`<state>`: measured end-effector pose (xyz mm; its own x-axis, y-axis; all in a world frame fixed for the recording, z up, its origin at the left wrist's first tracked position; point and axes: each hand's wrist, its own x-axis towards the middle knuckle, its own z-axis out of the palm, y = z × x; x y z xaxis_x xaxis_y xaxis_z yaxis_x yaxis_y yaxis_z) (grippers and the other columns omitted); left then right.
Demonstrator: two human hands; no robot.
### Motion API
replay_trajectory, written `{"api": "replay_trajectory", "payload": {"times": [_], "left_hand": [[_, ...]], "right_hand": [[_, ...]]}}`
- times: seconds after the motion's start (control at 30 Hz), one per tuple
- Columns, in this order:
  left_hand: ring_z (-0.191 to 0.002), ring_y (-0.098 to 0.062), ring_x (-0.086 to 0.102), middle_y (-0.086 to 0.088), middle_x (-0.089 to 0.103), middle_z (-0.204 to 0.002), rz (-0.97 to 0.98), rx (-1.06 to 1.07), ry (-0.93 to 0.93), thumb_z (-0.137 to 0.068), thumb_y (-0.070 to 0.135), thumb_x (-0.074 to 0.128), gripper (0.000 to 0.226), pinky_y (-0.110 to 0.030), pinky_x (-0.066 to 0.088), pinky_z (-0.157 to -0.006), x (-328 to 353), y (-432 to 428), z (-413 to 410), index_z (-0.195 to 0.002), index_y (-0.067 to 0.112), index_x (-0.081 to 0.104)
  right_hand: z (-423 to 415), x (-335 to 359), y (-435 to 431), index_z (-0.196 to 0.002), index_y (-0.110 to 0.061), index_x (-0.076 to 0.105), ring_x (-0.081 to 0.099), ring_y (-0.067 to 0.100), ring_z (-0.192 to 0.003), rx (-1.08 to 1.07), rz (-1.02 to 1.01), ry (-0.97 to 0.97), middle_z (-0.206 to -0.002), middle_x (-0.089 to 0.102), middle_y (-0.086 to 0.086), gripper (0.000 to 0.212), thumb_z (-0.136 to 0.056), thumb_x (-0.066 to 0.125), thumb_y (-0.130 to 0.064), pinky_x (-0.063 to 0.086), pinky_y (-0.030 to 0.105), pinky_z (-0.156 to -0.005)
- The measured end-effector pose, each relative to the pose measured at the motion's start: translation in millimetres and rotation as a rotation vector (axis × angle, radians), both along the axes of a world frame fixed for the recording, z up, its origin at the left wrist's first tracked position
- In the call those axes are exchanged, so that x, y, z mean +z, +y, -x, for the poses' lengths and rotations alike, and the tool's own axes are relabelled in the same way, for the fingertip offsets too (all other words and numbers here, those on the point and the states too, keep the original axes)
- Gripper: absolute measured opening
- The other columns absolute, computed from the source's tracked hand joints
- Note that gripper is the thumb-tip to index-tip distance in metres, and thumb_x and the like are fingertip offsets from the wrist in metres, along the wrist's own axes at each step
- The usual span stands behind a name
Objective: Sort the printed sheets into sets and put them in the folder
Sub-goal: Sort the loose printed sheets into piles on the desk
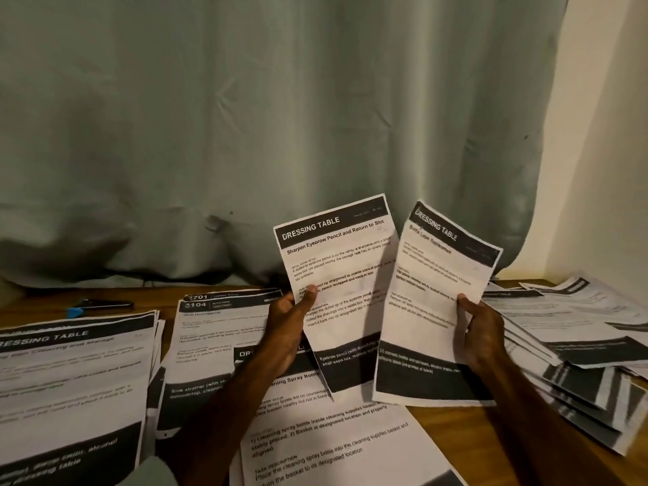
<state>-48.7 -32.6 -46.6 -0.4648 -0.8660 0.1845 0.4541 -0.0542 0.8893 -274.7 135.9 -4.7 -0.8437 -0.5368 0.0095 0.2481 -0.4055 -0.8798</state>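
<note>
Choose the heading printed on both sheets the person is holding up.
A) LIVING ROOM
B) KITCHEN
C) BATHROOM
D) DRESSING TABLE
D: the left sheet, gripped by the left hand, and the right sheet, gripped by the right hand, both show DRESSING TABLE in the dark header bar.
</note>
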Motion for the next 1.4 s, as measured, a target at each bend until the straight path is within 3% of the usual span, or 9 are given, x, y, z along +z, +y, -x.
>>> {"api": "replay_trajectory", "payload": {"times": [0.2, 0.37, 0.7, 0.8, 0.97, 1.1, 1.27, 1.4], "left_hand": [[-0.105, -0.029, 0.073, -0.009, 0.076, -0.114, -0.013, -0.004, 0.019, -0.096, 0.024, 0.066, 0.027, -0.053, 0.056, -0.095, -0.4, -0.4, -0.4, -0.120, 0.014, 0.066], [-0.104, -0.028, 0.073, -0.010, 0.076, -0.114, -0.006, 0.002, 0.015, -0.097, 0.023, 0.065, 0.023, -0.050, 0.057, -0.094, -1.8, -1.4, 0.5, -0.117, 0.013, 0.067], [-0.105, -0.029, 0.073, -0.009, 0.076, -0.112, 0.000, 0.006, 0.009, -0.097, 0.021, 0.065, 0.019, -0.054, 0.056, -0.097, -1.3, -1.5, -1.2, -0.115, 0.014, 0.068], [-0.106, -0.030, 0.073, -0.010, 0.075, -0.115, 0.021, 0.007, -0.004, -0.098, 0.022, 0.064, 0.021, -0.055, 0.055, -0.097, 3.6, 0.4, -4.8, -0.117, 0.013, 0.067], [-0.103, -0.026, 0.074, -0.007, 0.076, -0.113, -0.103, 0.040, 0.135, -0.097, 0.020, 0.066, 0.026, -0.047, 0.059, -0.090, 12.9, 2.0, -2.2, -0.122, 0.013, 0.066], [-0.090, -0.025, 0.077, -0.005, 0.079, -0.099, -0.199, 0.133, 0.152, -0.096, 0.022, 0.069, 0.016, -0.049, 0.061, -0.083, 18.3, -6.9, -8.6, -0.111, 0.018, 0.068], [-0.083, -0.025, 0.077, -0.009, 0.077, -0.097, -0.169, 0.264, 0.132, -0.097, 0.023, 0.067, 0.008, -0.047, 0.062, -0.077, 19.7, -32.9, -37.1, -0.103, 0.017, 0.066], [-0.085, -0.023, 0.077, -0.002, 0.078, -0.094, -0.148, 0.322, 0.097, -0.098, 0.025, 0.067, 0.003, -0.051, 0.061, -0.085, 13.6, -38.7, -41.8, -0.100, 0.022, 0.068]], "right_hand": [[2.0, -4.1, -3.5, -0.136, -0.016, 0.059, 0.069, 0.027, -0.104, 0.021, 0.058, -0.101, -0.124, 0.071, 0.008, 0.036, -0.100, 0.056, -0.014, 0.054, 0.044, -0.072], [1.4, -4.4, -4.2, -0.134, -0.017, 0.060, 0.069, 0.027, -0.101, 0.036, 0.056, -0.114, -0.118, 0.071, 0.006, 0.035, -0.099, 0.057, -0.015, 0.053, 0.044, -0.070], [-0.4, -5.1, -5.5, -0.120, -0.014, 0.063, 0.069, 0.024, -0.096, 0.023, -0.015, 0.023, -0.107, 0.071, 0.003, 0.022, -0.099, 0.059, -0.012, 0.053, 0.039, -0.070], [-0.2, -4.9, -7.3, -0.120, -0.008, 0.067, 0.072, 0.024, -0.098, -0.012, -0.036, 0.121, -0.107, 0.074, 0.003, 0.023, -0.097, 0.064, -0.013, 0.059, 0.042, -0.082], [-2.4, -2.1, -9.6, -0.119, -0.007, 0.069, 0.072, 0.008, -0.078, -0.054, -0.087, 0.228, -0.112, 0.072, 0.000, 0.023, -0.098, 0.066, -0.017, 0.056, 0.019, -0.059], [2.4, -2.9, -7.5, -0.123, -0.008, 0.067, 0.064, 0.009, -0.075, -0.108, -0.156, 0.328, -0.108, 0.068, 0.004, 0.027, -0.100, 0.064, -0.022, 0.048, 0.023, -0.063], [2.4, -3.9, -9.3, -0.115, -0.011, 0.069, 0.068, 0.014, -0.076, -0.088, -0.182, 0.331, -0.106, 0.071, 0.007, 0.021, -0.099, 0.065, -0.024, 0.055, 0.032, -0.075], [-2.8, -6.1, -9.4, -0.116, -0.015, 0.067, 0.070, 0.014, -0.079, -0.030, -0.200, 0.370, -0.096, 0.072, -0.002, 0.020, -0.100, 0.063, -0.026, 0.053, 0.028, -0.064]]}}
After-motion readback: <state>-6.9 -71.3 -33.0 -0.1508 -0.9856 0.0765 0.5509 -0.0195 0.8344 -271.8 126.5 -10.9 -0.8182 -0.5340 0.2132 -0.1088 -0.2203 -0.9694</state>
